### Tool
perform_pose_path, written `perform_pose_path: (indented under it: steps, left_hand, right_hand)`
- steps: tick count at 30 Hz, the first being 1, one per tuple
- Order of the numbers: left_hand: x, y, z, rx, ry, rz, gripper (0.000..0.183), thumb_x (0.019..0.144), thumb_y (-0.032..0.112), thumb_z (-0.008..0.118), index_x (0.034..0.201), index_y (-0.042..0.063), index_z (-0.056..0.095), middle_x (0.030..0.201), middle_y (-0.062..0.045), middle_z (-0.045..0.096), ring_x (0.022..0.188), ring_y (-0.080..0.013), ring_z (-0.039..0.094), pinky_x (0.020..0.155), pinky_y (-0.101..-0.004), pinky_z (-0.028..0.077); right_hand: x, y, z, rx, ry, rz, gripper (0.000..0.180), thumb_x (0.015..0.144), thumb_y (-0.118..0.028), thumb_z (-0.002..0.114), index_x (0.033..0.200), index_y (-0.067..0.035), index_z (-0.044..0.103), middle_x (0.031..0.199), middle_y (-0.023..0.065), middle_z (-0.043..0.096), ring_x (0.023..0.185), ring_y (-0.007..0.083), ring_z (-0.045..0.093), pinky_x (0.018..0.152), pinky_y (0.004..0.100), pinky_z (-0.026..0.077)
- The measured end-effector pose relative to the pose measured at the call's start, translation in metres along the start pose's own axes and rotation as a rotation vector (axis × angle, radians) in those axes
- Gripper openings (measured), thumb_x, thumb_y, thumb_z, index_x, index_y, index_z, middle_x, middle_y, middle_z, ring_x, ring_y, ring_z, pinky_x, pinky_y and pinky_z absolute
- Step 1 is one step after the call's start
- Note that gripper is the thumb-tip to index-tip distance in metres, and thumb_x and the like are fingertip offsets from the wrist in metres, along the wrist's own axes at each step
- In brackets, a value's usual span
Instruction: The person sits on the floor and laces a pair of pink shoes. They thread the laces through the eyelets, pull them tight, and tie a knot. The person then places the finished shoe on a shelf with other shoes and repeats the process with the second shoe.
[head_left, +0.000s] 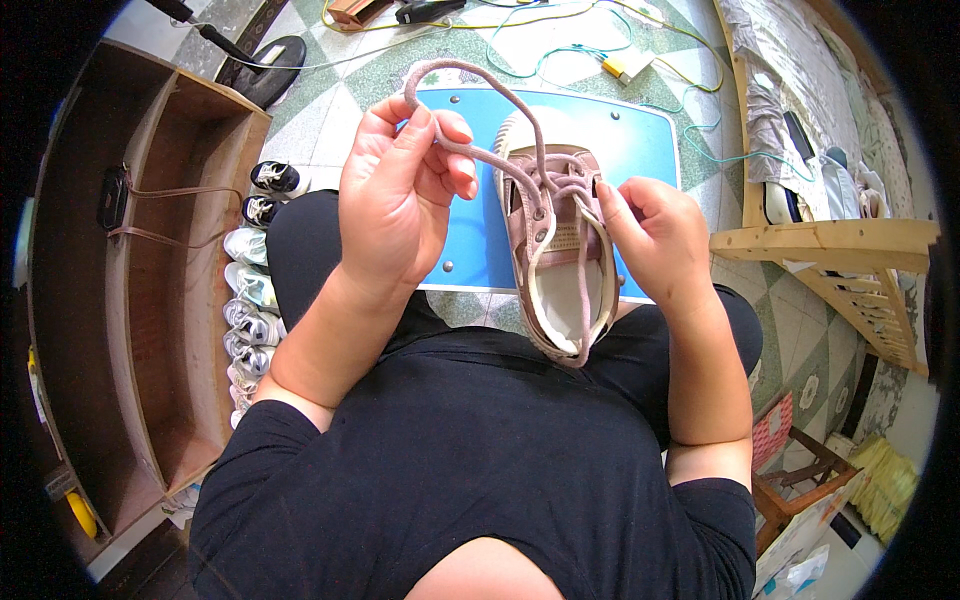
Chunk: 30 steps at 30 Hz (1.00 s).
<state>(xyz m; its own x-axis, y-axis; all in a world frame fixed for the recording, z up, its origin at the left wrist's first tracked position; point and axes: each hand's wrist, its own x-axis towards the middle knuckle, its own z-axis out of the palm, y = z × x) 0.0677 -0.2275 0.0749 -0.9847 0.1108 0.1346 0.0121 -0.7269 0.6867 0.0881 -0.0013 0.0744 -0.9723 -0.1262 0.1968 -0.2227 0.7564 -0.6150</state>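
Note:
A dusty-pink sneaker (529, 232) with a white toe cap lies on a small blue board (465, 225), its toe away from me and its heel over the near edge. My left hand (409, 180) is raised left of the shoe and pinches a pink shoelace (480, 71), which arches up and runs back to the upper eyelets. My right hand (652, 232) is at the shoe's right side, thumb and curled fingers against the eyelet edge. Another length of lace hangs over the opening down to the heel. What the right fingertips grip is partly hidden.
A wooden shelf unit (161, 262) stands at the left, with a row of shoes (255, 322) beside it. Cables (540, 60) cross the tiled floor beyond the board. A wooden bed frame (825, 240) is at the right, and a wooden chair (810, 487) stands lower right.

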Motion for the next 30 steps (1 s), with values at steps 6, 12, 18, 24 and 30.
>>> perform_pose_path:
  steps: [6,12,18,24,30]
  left_hand:
    - [-0.001,-0.003,-0.002,0.0,0.014,-0.014,0.017,0.097,0.014,0.047,0.109,0.004,0.04,0.089,-0.014,0.06,0.067,-0.0154,0.06,0.059,-0.0285,0.053]
    - [-0.003,-0.007,-0.008,0.058,0.043,-0.002,0.016,0.096,0.013,0.047,0.108,0.004,0.04,0.089,-0.014,0.061,0.067,-0.0166,0.061,0.06,-0.0289,0.052]
    - [-0.006,-0.015,-0.008,0.162,0.087,-0.031,0.015,0.096,0.011,0.048,0.107,0.004,0.04,0.088,-0.013,0.061,0.067,-0.0162,0.06,0.06,-0.0283,0.051]
    - [-0.008,-0.026,-0.014,0.296,0.097,0.028,0.011,0.095,0.009,0.049,0.105,0.006,0.046,0.094,-0.01,0.06,0.074,-0.0144,0.057,0.064,-0.026,0.049]
    - [-0.008,-0.029,-0.012,0.314,0.142,0.068,0.014,0.093,0.008,0.054,0.104,0.004,0.047,0.094,-0.007,0.059,0.077,-0.0107,0.055,0.067,-0.0224,0.045]
  right_hand:
    - [-0.001,-0.002,-0.003,0.005,-0.011,-0.004,0.021,0.081,-0.025,0.064,0.075,-0.006,0.063,0.075,0.0126,0.061,0.068,0.0299,0.059,0.059,0.038,0.045]
    - [-0.002,-0.002,-0.001,0.03,-0.1,-0.33,0.02,0.071,-0.009,0.063,0.09,-0.004,0.062,0.13,0.0182,0.047,0.118,0.0374,0.043,0.099,0.0424,0.035]
    - [-0.008,-0.004,0.032,-0.075,-0.049,-0.287,0.026,0.071,-0.02,0.066,0.092,-0.005,0.066,0.128,0.0178,0.049,0.122,0.0371,0.041,0.099,0.0456,0.036]
    - [-0.009,0.0,0.042,-0.018,-0.023,-0.217,0.023,0.07,-0.022,0.068,0.087,-0.007,0.069,0.126,0.0144,0.051,0.122,0.0355,0.042,0.099,0.047,0.035]
    - [-0.011,-0.007,0.044,0.017,-0.004,-0.157,0.025,0.07,-0.019,0.072,0.092,-0.007,0.071,0.128,0.0158,0.052,0.124,0.0347,0.041,0.101,0.0449,0.033]
